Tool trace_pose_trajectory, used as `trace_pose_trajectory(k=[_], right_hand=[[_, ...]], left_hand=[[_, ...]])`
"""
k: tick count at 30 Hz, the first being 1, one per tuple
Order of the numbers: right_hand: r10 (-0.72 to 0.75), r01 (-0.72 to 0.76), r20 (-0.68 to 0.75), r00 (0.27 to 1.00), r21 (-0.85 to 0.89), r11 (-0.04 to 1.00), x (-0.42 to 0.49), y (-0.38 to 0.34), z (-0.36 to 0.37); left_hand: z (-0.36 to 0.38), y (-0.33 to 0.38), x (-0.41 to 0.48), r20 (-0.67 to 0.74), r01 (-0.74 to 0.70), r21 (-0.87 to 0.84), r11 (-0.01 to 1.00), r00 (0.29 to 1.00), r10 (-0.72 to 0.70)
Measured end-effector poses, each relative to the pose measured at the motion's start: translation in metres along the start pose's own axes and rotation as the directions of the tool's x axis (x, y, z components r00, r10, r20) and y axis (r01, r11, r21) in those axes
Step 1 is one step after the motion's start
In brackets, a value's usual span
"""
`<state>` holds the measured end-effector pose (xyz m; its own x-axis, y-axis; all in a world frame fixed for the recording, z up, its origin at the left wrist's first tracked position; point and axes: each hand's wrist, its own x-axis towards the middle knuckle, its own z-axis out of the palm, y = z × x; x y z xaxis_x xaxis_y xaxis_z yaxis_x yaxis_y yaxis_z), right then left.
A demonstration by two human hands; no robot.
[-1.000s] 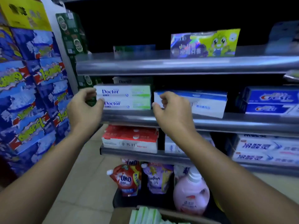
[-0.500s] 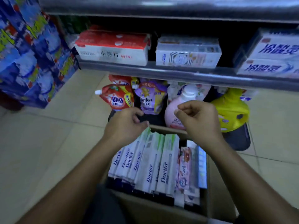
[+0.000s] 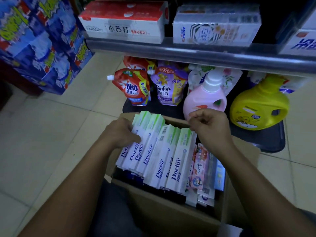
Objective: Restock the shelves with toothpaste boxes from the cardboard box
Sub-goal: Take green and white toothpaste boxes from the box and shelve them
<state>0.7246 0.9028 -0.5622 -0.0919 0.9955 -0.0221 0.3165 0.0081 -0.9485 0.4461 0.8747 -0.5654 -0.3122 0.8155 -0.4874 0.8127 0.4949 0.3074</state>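
Note:
An open cardboard box (image 3: 162, 207) stands on the floor in front of me, packed with upright white-and-green Doctor toothpaste boxes (image 3: 177, 161). Pink children's toothpaste boxes (image 3: 200, 170) fill its right side. My left hand (image 3: 121, 132) is inside the box at the left, fingers and thumb closed around the top of the leftmost Doctor boxes. My right hand (image 3: 210, 125) hovers over the box's far edge with its fingers curled together and nothing in them. The metal shelf (image 3: 188, 53) above carries red-and-white toothpaste boxes (image 3: 124, 21) and Crest boxes (image 3: 215, 26).
Under the shelf, a black tray (image 3: 266, 139) holds an Omo pouch (image 3: 131, 88), a Comfort pouch (image 3: 169, 86), a pink bottle (image 3: 203, 98) and a yellow jug (image 3: 259, 103). A stack of blue packs (image 3: 39, 40) stands at the left on the tiled floor.
My view dropped from the upper shelf to the cardboard box. Both hands left the shelved Doctor boxes and came down; the left hand has now closed on boxes in the carton.

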Motion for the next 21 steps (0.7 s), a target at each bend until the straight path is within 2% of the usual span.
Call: trace_pose_trajectory(k=[2,5,9,11,14,15,19,21], right_hand=[[0.006,-0.006,0.028,1.000,-0.003,1.000,0.002,0.000,0.002],[0.037,-0.039,0.042,0.998,0.037,0.999,0.004,-0.003,0.004],[-0.015,0.000,0.110,0.994,0.129,0.992,0.008,-0.014,0.005],[-0.059,0.013,0.183,0.981,0.242,0.970,0.009,-0.022,0.004],[-0.088,-0.007,0.225,0.971,0.388,0.921,0.012,-0.027,0.000],[-0.091,-0.005,0.226,0.970,0.393,0.920,0.012,-0.027,-0.001],[-0.001,-0.077,0.157,0.988,0.485,0.871,0.014,-0.020,-0.013],[0.019,-0.061,0.083,0.996,0.527,0.848,0.018,-0.018,-0.023]], left_hand=[[-0.013,0.000,-0.007,-0.076,-0.062,-0.068,0.996,0.995,0.057],[-0.037,0.000,-0.022,-0.139,-0.260,-0.334,0.906,0.964,0.226],[-0.055,0.021,-0.038,0.035,-0.430,-0.452,0.781,0.867,0.498],[-0.054,0.035,-0.043,0.114,-0.475,-0.460,0.750,0.806,0.580],[-0.044,0.050,-0.049,0.153,-0.520,-0.468,0.715,0.749,0.645],[-0.040,0.051,-0.050,0.144,-0.506,-0.494,0.708,0.755,0.640],[-0.028,0.028,-0.048,0.050,-0.337,-0.613,0.715,0.887,0.460],[-0.025,0.008,-0.044,0.070,-0.304,-0.462,0.833,0.924,0.376]])
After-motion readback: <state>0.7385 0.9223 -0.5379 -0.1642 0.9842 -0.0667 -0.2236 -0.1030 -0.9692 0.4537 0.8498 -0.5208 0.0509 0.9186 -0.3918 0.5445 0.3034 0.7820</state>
